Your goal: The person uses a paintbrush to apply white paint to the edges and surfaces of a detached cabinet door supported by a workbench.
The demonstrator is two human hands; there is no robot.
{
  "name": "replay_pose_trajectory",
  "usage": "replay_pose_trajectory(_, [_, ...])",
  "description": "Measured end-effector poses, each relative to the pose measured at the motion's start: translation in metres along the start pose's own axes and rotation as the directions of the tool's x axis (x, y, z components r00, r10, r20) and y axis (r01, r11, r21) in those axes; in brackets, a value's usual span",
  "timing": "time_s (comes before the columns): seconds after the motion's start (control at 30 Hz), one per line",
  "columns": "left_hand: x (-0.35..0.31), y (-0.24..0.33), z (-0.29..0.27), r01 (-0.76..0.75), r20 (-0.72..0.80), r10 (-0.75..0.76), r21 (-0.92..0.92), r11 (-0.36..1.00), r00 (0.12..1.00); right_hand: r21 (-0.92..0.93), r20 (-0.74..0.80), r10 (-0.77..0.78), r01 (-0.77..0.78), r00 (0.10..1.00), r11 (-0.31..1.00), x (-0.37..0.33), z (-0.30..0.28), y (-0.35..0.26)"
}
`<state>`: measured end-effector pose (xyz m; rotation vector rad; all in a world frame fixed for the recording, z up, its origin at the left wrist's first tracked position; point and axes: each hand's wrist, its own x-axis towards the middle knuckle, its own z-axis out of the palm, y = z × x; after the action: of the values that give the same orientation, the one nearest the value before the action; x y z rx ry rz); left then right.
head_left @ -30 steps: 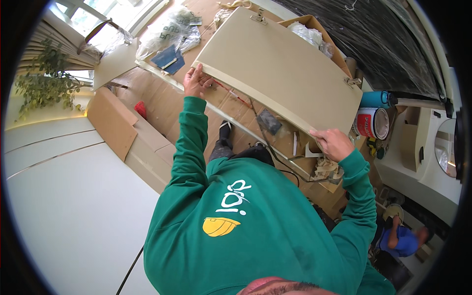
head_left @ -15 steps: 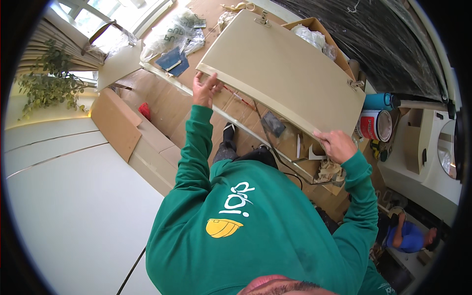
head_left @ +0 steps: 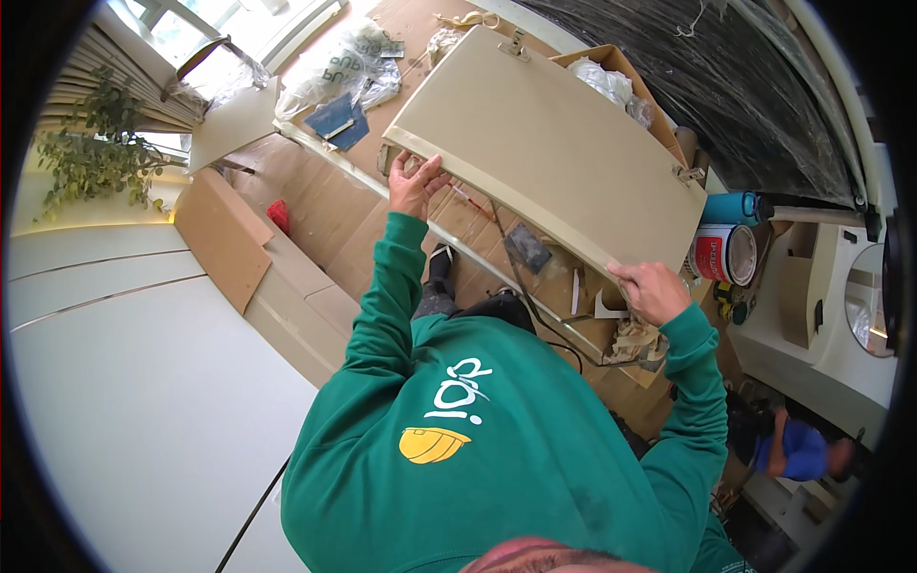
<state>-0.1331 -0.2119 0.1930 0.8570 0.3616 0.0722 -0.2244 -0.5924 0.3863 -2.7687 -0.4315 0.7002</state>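
I hold a large beige cabinet door (head_left: 549, 143) out in front of me, tilted, with a metal hinge (head_left: 514, 43) at each end of its far edge. My left hand (head_left: 415, 181) grips the near edge at the door's left corner. My right hand (head_left: 652, 289) grips the same edge near the right corner. Both arms are in green sleeves.
Cardboard sheets (head_left: 315, 205) cover the floor below, with scattered tools. A red-and-white paint can (head_left: 724, 253) and a blue roll (head_left: 731, 207) stand at right, an open box (head_left: 611, 76) behind the door. White cabinet top (head_left: 143, 401) at left. Another person in blue (head_left: 793, 449) crouches lower right.
The door and my left hand have shifted slightly to the right and lower in view. My right hand has barely moved. Both hands keep their hold.
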Motion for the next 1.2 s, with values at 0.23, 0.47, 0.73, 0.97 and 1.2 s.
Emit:
replay_pose_trajectory(0.23, [0.004, -0.003, -0.003, -0.003, -0.038, 0.003, 0.023, 1.000, 0.999, -0.008, 0.000, -0.009, 0.009, 1.000, 1.000, -0.002, 0.000, 0.000])
replay_pose_trajectory(0.47, [0.043, 0.024, -0.054, -0.306, -0.076, 0.420, 0.571, 0.762, 0.904, -0.022, -0.072, -0.044, 0.042, 0.996, 0.999, -0.013, -0.020, -0.010])
replay_pose_trajectory(0.73, [0.048, 0.087, -0.042, -0.378, 0.141, 0.559, 0.863, 0.334, 0.817, -0.060, -0.150, -0.059, 0.051, 0.987, 0.997, -0.030, -0.036, -0.026])
replay_pose_trajectory(0.97, [0.049, 0.110, -0.026, -0.437, 0.401, 0.441, 0.899, -0.022, 0.803, -0.077, -0.180, -0.063, 0.050, 0.982, 0.996, -0.036, -0.041, -0.034])
replay_pose_trajectory(1.2, [0.035, 0.110, -0.015, -0.362, 0.399, 0.448, 0.917, -0.168, 0.800, -0.063, -0.170, -0.045, 0.035, 0.984, 0.997, -0.037, -0.039, -0.033])
